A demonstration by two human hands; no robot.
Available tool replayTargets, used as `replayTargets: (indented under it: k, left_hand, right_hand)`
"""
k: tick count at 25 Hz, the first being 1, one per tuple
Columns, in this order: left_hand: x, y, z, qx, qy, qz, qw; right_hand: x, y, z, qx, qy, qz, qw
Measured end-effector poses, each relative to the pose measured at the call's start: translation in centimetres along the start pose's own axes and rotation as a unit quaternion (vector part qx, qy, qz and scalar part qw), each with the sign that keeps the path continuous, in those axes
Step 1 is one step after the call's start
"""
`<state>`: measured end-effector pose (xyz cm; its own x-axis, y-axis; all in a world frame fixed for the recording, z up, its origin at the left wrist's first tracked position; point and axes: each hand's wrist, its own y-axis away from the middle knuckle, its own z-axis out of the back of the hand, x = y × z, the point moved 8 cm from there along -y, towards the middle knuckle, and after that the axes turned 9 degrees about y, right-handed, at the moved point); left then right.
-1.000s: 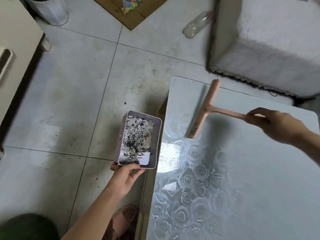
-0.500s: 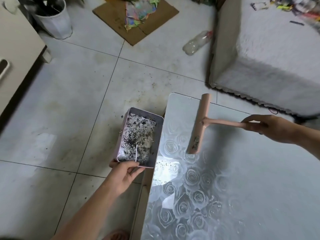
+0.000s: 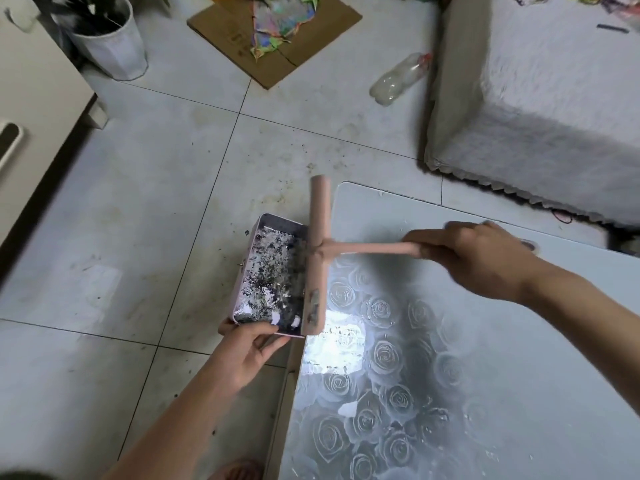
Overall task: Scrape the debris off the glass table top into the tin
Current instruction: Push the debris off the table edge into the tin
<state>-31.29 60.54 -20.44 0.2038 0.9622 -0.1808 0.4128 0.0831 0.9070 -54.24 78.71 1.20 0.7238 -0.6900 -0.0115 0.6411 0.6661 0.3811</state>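
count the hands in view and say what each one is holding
2. The left hand holds the tin beside the edge of the glass table top. The right hand grips the pink scraper by its handle, over the glass.

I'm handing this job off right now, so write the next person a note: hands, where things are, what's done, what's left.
Left hand grips the near end of the tin, held beside the glass table top's left edge.
Right hand grips the handle of the pink scraper; its blade lies along that edge, over the tin's rim.
Done: the tin holds a layer of dark and pale debris.
Left: flecks on the glass near the bright reflection; scrape them into the tin.
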Motion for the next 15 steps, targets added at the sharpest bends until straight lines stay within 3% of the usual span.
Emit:
replayTargets:
  k: [5, 8, 11, 15]
  left_hand:
    - [0.1, 1.1, 1.3, -0.015, -0.011, 0.0, 1.0]
    - [0.7, 2.1, 2.7, -0.022, -0.01, 0.018, 1.0]
    - [1.6, 3.2, 3.6, -0.009, -0.013, 0.035, 0.999]
    - [2.4, 3.7, 4.7, -0.016, -0.009, 0.026, 0.999]
  right_hand:
    - [-7.9, 11.8, -1.4, 0.036, -0.054, -0.208, 0.976]
    - [-10.6, 20.3, -5.4, 0.026, -0.037, -0.271, 0.962]
    - [-6.3, 22.8, -7.9, 0.029, -0.017, -0.233, 0.972]
    - [1.0, 16.1, -7.1, -0.01, 0.001, -0.167, 0.986]
